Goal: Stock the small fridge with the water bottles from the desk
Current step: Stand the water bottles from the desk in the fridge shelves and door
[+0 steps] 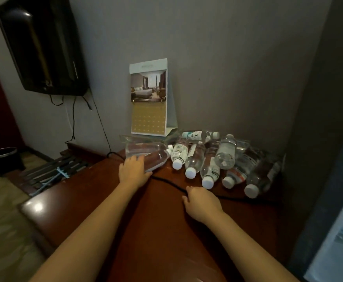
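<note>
Cable [166,181] across desk [156,231], calendar [148,98] (upright) behind btls [195,159]

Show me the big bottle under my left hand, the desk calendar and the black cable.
big bottle [157,160]: head view, on its clear mid-body.
desk calendar [148,98]: head view, on its room photo.
black cable [168,182]: head view, on the stretch nearest that bottle.
</note>
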The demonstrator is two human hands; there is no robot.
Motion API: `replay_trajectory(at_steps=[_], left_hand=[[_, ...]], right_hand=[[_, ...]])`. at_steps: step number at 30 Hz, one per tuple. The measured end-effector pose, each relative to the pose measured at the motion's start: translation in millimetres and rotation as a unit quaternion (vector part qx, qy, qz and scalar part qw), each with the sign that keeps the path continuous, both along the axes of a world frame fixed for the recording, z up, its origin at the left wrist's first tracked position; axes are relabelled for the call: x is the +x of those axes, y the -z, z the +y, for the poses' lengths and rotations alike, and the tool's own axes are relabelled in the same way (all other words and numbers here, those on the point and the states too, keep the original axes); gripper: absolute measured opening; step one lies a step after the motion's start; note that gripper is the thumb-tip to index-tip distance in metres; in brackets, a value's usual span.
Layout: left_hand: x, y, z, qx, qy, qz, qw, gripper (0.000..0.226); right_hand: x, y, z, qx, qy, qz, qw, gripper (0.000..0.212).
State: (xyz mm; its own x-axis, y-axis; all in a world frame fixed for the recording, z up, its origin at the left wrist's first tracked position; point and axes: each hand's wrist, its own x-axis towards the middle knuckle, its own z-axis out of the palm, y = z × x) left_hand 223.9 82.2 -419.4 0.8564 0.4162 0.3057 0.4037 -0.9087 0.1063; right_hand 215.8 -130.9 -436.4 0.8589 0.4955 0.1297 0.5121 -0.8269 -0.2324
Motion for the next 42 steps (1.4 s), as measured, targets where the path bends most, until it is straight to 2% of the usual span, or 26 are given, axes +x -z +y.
replay_trajectory(at_steps=[3,8,12,16,19,21,24,27,29,32,34,37,42], left_hand=[[0.5,7.4,13.6,-0.032,-0.016,-0.035,0.999,0.064],[-20.8,9.1,24.5,-0.062,0.015,-0.065,0.996,0.064],[-63.7,1.0,12.4,-0.206,0.043,-0.087,0.974,0.056],[-104.1,-3.8,-13.8,-0.428,0.11,-0.129,0.888,0.026],[-129.8,-14.7,-40.0,-0.538,0.168,-0.144,0.813,0.03],[-144.7,-25.4,-56.9,-0.579,0.205,-0.14,0.777,0.031],[-163.9,-40.9,-81.0,-0.614,0.247,-0.13,0.738,0.029],[-180.0,-52.5,-104.5,-0.657,0.282,-0.12,0.689,0.044],[-189.1,-59.1,-117.3,-0.678,0.301,-0.122,0.66,0.045],[-201.6,-71.5,-132.8,-0.643,0.314,-0.139,0.684,0.034],[-209.2,-81.1,-143.1,-0.618,0.34,-0.136,0.695,0.036],[-220.6,-96.1,-162.5,-0.577,0.394,-0.122,0.705,0.039],[-230.6,-117.1,-203.4,-0.536,0.452,-0.114,0.704,0.05]], right_hand=[[0.1,2.9,2.0,0.001,-0.006,-0.016,1.0,0.029],[-6.0,-5.3,4.6,0.01,-0.028,-0.001,1.0,0.031],[-20.1,-22.6,7.5,0.102,-0.051,0.067,0.991,0.049],[-41.0,-45.6,8.5,0.217,-0.06,0.142,0.964,0.053],[-64.8,-58.8,4.8,0.35,-0.076,0.257,0.897,0.039],[-77.9,-67.4,-3.8,0.403,-0.084,0.283,0.866,0.03],[-95.8,-84.9,-20.5,0.442,-0.099,0.288,0.844,0.019],[-113.6,-101.4,-35.5,0.465,-0.103,0.266,0.838,0.024],[-125.5,-110.7,-45.4,0.476,-0.106,0.259,0.833,0.042],[-140.2,-120.3,-63.7,0.512,-0.105,0.264,0.81,0.057],[-149.8,-125.1,-78.0,0.531,-0.114,0.273,0.794,0.059],[-167.1,-135.2,-102.3,0.54,-0.122,0.256,0.792,0.064],[-194.6,-158.6,-150.6,0.553,-0.128,0.197,0.8,0.051]])
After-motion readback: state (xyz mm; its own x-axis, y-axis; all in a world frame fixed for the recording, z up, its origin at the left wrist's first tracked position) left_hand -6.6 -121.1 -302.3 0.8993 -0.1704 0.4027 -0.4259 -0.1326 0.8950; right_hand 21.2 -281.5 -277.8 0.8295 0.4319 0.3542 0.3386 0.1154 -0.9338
